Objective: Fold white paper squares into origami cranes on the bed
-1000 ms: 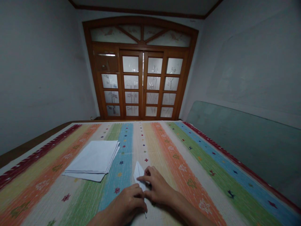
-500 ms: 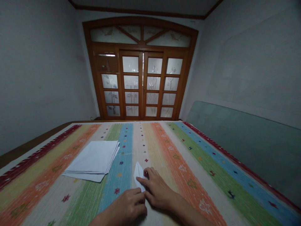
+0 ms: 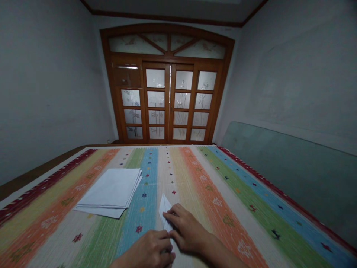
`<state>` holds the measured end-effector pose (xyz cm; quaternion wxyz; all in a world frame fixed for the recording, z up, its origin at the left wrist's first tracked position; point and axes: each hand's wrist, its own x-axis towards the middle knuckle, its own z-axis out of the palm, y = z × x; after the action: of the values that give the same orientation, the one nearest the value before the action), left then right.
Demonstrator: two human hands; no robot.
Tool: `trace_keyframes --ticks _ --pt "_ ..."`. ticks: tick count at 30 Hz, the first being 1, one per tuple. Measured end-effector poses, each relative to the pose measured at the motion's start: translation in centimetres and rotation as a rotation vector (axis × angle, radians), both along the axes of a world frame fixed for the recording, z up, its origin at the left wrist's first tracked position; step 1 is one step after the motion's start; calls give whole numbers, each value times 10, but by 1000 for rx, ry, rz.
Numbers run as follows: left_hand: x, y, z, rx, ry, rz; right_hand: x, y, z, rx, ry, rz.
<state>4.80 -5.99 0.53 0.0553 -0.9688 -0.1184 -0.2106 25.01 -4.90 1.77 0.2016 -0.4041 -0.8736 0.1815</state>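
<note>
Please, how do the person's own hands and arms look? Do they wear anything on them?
Both hands are bare: the left hand and the right hand have no gloves, and no ring or watch can be seen. The right forearm also shows no sleeve in the part that is in view.

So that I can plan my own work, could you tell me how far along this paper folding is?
Already done: one white paper sheet is folded into a narrow point. In hand: the right hand has its fingers on that fold, and the left hand is at its near end. Remaining: the stack of white paper squares lies untouched on the striped cover.
</note>
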Motion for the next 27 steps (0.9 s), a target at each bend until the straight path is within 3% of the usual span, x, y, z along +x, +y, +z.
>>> trace_keyframes --ticks 7,16,21,25,27 --pt "-1 2 -6 17 26 17 1 1 -3 29 8 2" --pt "7 4 -30 147 -91 6 0 1 2 35 -22 25" --pt "4 4 -24 92 -63 0 0 1 3 25 -24 28" --pt "0 3 -10 10 -108 -61 1 0 4 7 -12 21" --pt "-2 3 -1 -61 -190 -11 1 1 4 3 -9 23"
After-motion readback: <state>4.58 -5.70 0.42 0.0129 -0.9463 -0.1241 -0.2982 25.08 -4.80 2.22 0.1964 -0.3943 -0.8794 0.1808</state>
